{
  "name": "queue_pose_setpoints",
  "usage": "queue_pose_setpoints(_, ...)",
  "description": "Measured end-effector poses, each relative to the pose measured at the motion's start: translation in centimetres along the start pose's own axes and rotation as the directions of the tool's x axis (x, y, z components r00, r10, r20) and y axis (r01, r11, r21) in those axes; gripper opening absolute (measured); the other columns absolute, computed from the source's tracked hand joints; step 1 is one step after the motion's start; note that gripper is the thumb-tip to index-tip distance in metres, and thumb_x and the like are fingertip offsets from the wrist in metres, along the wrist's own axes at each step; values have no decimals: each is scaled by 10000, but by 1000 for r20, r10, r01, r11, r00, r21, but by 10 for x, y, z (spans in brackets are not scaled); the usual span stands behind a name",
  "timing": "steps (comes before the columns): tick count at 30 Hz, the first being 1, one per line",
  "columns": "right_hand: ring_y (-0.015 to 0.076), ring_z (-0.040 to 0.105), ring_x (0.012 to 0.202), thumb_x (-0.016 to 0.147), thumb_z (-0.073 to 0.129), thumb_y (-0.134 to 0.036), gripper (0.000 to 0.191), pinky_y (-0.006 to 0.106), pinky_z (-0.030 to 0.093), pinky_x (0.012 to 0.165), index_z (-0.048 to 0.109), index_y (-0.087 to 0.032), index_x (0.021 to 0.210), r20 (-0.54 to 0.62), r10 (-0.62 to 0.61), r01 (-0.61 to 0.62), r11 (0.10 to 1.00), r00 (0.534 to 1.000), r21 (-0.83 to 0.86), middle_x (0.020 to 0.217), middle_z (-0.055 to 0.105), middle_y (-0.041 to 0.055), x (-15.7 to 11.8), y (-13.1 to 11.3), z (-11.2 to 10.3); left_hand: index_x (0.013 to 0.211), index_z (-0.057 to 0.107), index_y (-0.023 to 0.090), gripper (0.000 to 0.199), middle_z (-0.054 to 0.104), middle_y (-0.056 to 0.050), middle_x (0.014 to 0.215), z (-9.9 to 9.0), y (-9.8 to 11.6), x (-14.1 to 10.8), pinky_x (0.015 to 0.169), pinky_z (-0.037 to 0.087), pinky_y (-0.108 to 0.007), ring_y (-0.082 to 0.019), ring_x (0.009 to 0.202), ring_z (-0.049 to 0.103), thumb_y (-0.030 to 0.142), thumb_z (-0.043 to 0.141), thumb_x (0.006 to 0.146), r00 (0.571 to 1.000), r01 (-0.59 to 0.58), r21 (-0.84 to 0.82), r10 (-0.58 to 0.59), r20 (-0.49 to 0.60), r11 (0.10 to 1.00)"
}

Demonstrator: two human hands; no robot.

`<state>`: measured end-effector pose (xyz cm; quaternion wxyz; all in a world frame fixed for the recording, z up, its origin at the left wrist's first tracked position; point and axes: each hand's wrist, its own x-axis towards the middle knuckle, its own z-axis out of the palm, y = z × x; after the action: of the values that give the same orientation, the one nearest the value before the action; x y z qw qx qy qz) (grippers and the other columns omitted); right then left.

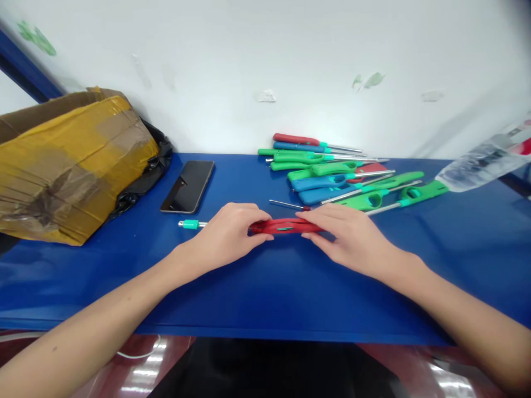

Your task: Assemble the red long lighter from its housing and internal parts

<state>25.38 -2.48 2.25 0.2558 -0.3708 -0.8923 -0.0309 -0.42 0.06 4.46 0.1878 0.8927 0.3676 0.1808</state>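
Observation:
Between my two hands a red long-nosed lighter (285, 226) lies sideways, with a slot and a bit of green in its side. My left hand (228, 232) pinches its left end between thumb and fingers. Beyond that hand a metal tube tip with a teal collar (191, 224) sticks out to the left. My right hand (352, 237) is closed on the lighter's right end. Just behind the lighter lies a thin metal shaft (286, 204), like a screwdriver's, its red end partly hidden by my right hand.
Several green, blue and red lighters (327, 185) lie piled against the white wall (215, 83). A phone (188, 187) rests left of them. A taped cardboard box (74, 166) with black plastic stands far left, a clear plastic bottle (481, 163) at right. The blue table (282, 298) ends in front of me.

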Motion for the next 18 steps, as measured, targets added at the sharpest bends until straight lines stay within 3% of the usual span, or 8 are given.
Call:
queue_pose_setpoints(4, 247, 699, 934, 933, 568, -224, 279, 388, 569, 835, 658, -172, 1192, 15, -4, 4, 1000, 1000, -4, 1043, 751, 100, 0, -1, 0, 1050, 689, 155, 194, 707, -35, 889, 2, -1, -1, 677, 449, -250, -153, 744, 625, 254, 643, 890, 999, -29, 23, 28, 17, 999)
queue_pose_setpoints(9, 243, 696, 917, 923, 585, -221, 272, 385, 568, 827, 661, -177, 1180, 13, 3, -4, 999, 1000, 47, 1029, 751, 93, 2, -2, -1, 1009, 703, 160, 232, 690, -18, 790, 6, -1, 0, 633, 420, -248, -144, 670, 593, 357, 640, 902, 999, -24, 1, 24, 38, 1000)
queue_pose_setpoints(18, 221, 699, 945, 938, 590, -321, 296, 344, 574, 842, 667, -192, 1193, 80, 8, -19, 990, 997, 143, 1088, 731, 92, 3, -2, 0, 1054, 699, 174, 202, 703, -4, 799, 5, 4, -1, 625, 415, -239, -123, 649, 591, 282, 570, 941, 990, -9, -116, 25, 136, 993)
